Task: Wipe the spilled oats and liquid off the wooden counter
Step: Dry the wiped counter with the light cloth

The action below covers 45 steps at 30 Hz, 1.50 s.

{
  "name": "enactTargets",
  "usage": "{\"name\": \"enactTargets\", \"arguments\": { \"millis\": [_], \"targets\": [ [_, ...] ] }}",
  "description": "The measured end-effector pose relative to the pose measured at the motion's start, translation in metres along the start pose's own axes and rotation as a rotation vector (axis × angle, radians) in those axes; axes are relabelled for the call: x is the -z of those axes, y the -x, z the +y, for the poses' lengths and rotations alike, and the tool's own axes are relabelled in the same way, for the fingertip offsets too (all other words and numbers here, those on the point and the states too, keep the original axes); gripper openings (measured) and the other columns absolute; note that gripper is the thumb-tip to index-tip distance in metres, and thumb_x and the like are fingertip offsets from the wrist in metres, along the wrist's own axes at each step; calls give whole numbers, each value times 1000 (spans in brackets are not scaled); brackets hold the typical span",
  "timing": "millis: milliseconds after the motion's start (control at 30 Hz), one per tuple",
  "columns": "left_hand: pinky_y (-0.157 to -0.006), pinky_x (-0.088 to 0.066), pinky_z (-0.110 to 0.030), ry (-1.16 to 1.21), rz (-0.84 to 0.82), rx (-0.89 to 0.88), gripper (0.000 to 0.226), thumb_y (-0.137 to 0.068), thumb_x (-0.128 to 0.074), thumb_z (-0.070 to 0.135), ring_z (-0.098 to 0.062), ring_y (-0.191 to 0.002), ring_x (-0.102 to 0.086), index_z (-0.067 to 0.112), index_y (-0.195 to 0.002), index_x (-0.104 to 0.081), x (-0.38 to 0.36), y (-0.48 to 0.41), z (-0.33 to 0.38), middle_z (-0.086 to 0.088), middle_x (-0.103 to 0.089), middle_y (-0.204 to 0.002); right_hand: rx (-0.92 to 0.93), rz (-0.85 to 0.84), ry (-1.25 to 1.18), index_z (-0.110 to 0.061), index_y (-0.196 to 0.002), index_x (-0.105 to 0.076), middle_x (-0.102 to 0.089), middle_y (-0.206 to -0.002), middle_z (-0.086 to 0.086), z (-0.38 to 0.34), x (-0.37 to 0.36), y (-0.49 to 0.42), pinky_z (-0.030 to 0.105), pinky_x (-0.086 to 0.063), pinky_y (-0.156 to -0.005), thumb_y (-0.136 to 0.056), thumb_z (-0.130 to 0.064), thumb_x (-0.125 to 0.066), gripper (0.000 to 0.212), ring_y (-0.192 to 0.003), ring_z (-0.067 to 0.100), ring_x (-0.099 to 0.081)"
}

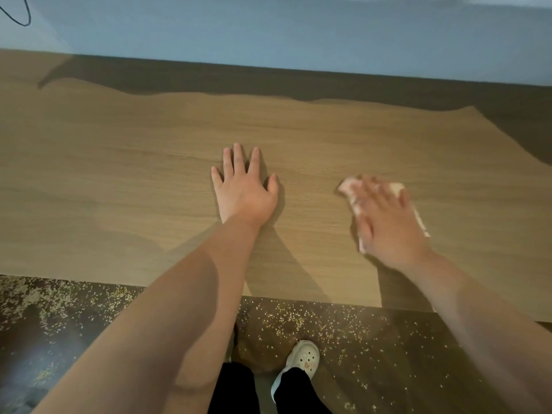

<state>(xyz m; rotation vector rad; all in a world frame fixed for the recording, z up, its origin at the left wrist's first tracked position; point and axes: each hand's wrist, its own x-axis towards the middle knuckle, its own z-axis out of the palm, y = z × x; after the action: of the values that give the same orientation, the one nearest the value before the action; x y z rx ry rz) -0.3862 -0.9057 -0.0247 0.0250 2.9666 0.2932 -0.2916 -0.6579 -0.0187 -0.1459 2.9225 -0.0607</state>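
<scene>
Centre frame, our left hand (243,191) lies flat on the counter (119,174), fingers spread wide; at centre right our right hand (386,218) presses a cloth (348,188), fingers straight.

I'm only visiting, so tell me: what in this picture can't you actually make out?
Head view only.
- Cloth: mostly hidden under the right hand; both are motion-blurred, so its shape is unclear.
- Wooden counter: both ends are cut off by the frame; any liquid left is too faint to tell.
- Oats on the floor: partly hidden by the arms; grains too small to count.
</scene>
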Motion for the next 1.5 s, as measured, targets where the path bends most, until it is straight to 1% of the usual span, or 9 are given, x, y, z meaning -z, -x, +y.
{"name": "enactTargets", "arguments": {
  "millis": [133, 167, 267, 333, 500, 933, 1100, 1367, 1500],
  "targets": [
    [-122, 1, -51, 2, 7, 5, 66, -99, -29, 51, -25, -152, 7, 26, -158, -13, 0, 0, 1, -8, 1, -166, -596, 117, -176, -15, -156, -10, -9, -163, 10, -14, 4, -27, 58, -8, -119, -99, -32, -25, 62, -150, 30, -6],
    [-122, 1, -51, 3, 8, 6, 66, -99, -29, 51, -25, -152, 7, 26, -158, -13, 0, 0, 1, -8, 1, -166, -569, 110, -145, -13, -156, -8, -9, -163, 12, -29, 2, -28, 58, -9, -118, -98, -33, -26, 64, -150, 32, -6],
    [-121, 2, -52, 0, 7, 6, 66, -99, -30, 50, -26, -152, 7, 26, -158, -12, 0, 0, 2, -9, 1, -166, 47, 24, -1, -19, -155, 1, 0, -163, 9, -62, -8, -10, 56, -4, -119, -101, -45, -18, 63, -150, 30, 2],
    [-122, 2, -52, -6, 5, 4, 66, -99, -30, 50, -26, -152, 7, 26, -158, -12, 0, 0, 2, -9, 1, -166, 316, 38, 58, -19, -154, -9, -10, -162, 8, -48, -6, -4, 56, -11, -117, -103, -49, -11, 59, -149, 29, -8],
    [-122, 2, -52, -13, 14, 10, 67, -99, -29, 51, -26, -152, 7, 27, -158, -11, -2, 0, 2, -8, 2, -166, -11, 49, -177, -7, -143, -34, -14, -162, 14, -16, 9, -52, 55, -9, -118, -96, -29, -29, 52, -149, 30, -14],
    [-122, 1, -52, -10, 8, 16, 67, -98, -27, 52, -25, -152, 10, 28, -158, -9, -1, 0, 4, -7, 5, -166, 39, 144, -91, -18, -149, -28, -15, -161, 11, -87, 43, -240, 52, -9, -119, -97, -33, -34, 55, -149, 31, -10],
    [-122, 2, -52, -3, -4, 20, 67, -98, -27, 53, -24, -152, 11, 29, -158, -8, 0, 1, 3, -6, 5, -166, 1, 224, -6, -19, -146, -33, -36, -144, 18, -50, 48, -240, 51, -25, -113, -96, -36, -29, 53, -132, 36, -34],
    [-122, 1, -52, -9, 1, 23, 67, -98, -27, 53, -24, -152, 10, 28, -158, -9, -1, 0, 3, -6, 4, -166, -531, 249, -19, -3, -144, -33, -35, -145, 25, 44, 39, -203, 57, -24, -112, -94, -33, -26, 58, -134, 43, -32],
    [-122, 1, -52, -2, 10, 22, 67, -98, -28, 52, -24, -152, 9, 28, -158, -11, -2, 0, 3, -6, 3, -166, -218, 150, -58, -10, -153, -15, -18, -159, 16, -2, 29, -159, 57, -16, -118, -98, -35, -22, 61, -146, 34, -17]
  ]
}}
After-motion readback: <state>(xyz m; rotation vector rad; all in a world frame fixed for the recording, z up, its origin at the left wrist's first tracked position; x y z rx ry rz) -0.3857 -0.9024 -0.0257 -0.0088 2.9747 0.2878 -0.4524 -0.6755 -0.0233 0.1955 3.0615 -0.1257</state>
